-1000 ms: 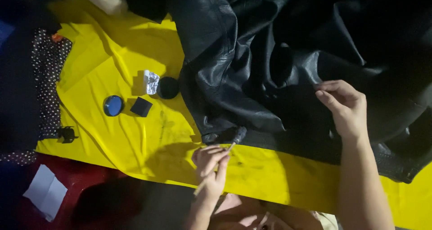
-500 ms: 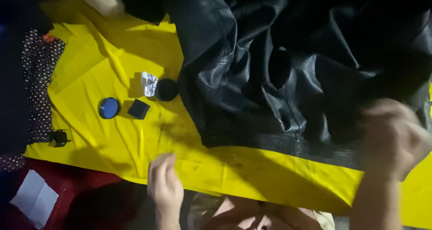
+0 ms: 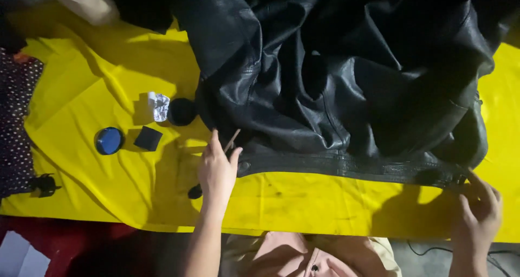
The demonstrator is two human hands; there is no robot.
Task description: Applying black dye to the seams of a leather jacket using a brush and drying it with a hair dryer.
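Observation:
A black leather jacket (image 3: 346,82) lies crumpled across a yellow cloth (image 3: 97,76). My left hand (image 3: 216,171) is closed on a thin brush (image 3: 195,191); its dark end points toward me and its slim tip sits at the jacket's lower hem beside a snap button. My right hand (image 3: 479,214) is at the right end of that hem, where its fingertips pinch the corner of the leather.
On the cloth left of the jacket sit a round blue tin (image 3: 108,140), a black square pad (image 3: 147,138), a crumpled foil piece (image 3: 158,106) and a round black lid (image 3: 181,111). Dotted dark fabric (image 3: 19,120) lies at the left edge. White paper (image 3: 16,255) lies bottom left.
My left hand rose from the near cloth edge to the jacket hem with the brush. My right hand dropped from the jacket's middle to the hem's right corner.

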